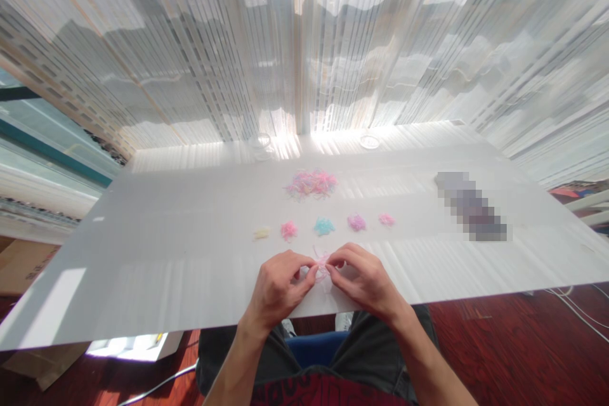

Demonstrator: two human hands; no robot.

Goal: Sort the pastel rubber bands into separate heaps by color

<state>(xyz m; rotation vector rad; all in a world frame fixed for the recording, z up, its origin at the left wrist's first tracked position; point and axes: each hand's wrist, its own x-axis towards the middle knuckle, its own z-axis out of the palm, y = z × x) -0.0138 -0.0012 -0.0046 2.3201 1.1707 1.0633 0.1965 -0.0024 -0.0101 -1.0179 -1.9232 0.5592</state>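
My left hand (pixel 280 287) and my right hand (pixel 362 279) meet near the front edge of the white table (pixel 166 254). Both pinch a small clump of pale pink elastic bands (pixel 322 264) between their fingertips. Just beyond them lies a row of small sorted heaps: yellow (pixel 261 233), pink (pixel 288 229), blue (pixel 323 226), purple (pixel 356 222) and a second pink (pixel 386 219). Farther back sits a larger mixed pile of coloured bands (pixel 311 183).
Two clear round lids or dishes (pixel 370 141) rest at the table's far edge by the sheer curtains. A blurred-out flat object (pixel 471 206) lies at the right. Dark wood floor, cables and a cardboard box surround the table.
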